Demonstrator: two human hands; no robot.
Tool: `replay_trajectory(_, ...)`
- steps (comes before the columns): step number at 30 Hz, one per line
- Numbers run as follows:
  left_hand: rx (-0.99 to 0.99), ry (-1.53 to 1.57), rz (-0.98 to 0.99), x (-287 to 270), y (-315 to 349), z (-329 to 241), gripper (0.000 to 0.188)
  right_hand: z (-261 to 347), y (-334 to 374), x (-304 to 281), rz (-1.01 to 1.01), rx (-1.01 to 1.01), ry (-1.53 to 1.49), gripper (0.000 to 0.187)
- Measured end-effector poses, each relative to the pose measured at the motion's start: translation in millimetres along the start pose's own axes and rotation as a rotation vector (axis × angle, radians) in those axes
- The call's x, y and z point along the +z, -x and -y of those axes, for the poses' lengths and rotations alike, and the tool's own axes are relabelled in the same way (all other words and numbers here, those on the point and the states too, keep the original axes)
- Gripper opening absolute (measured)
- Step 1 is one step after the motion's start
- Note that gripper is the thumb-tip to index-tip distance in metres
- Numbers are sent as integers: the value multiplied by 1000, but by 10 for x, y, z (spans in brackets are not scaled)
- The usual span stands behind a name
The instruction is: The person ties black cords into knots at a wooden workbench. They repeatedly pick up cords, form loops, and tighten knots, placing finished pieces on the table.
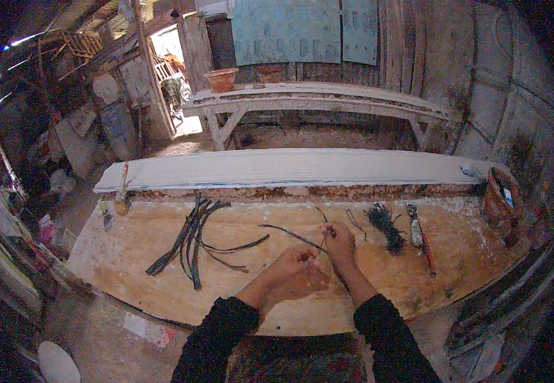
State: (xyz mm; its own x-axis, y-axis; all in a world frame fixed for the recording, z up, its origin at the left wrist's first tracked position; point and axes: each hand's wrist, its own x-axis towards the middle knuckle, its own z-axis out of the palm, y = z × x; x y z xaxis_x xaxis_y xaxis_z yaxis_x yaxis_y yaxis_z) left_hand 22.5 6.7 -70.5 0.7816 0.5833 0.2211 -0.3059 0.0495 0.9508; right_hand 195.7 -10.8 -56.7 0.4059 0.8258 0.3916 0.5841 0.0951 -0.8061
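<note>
Both my hands work close together over the wooden tabletop (277,313). Between them is a thin dark strip (283,232), its long end reaching out to the left and a short end showing beyond my right hand. My left hand (297,271) is closed, with thumb and fingers pinched near the strip's middle. My right hand (340,244) is closed too, pinching at the strip a little farther away. The exact grip is partly hidden by the fingers. Left of my hands lies a spread of dark flat strips (194,239). To the right sits a bundle of black cord (387,226).
Near the cord lie a thin dark loop (355,223), a pale-wrapped tool (414,226) and a red stick (428,255). A brown container (500,195) stands right, a small jar (121,205) left. Behind the tabletop runs a raised whitish board (290,167).
</note>
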Motion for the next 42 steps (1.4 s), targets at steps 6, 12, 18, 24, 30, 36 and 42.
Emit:
replay_trajectory(6,-93,191,-450,73,12,-380,12,-227,-73,-43,-102,-35,51,17)
replay_trajectory(12,164,-235,-632,-312,140,-248,13,6,109,77,268,-13,-169,17)
replay_trajectory(18,-18,528,-783,161,41,-856,13,341,205,-157,429,-171,-96,16)
replay_trajectory(24,70,594,-671,-353,4,-356,15,714,366,-184,534,-151,-21,15)
replay_trajectory(30,30,532,-718,-535,-47,-194,3,833,387,-212,521,-360,140,10)
replay_trajectory(36,69,524,-795,-494,-66,-274,4,873,416,-173,506,-431,148,13)
replay_trajectory(42,63,485,-757,-280,-31,-450,4,839,385,-282,405,-498,199,14)
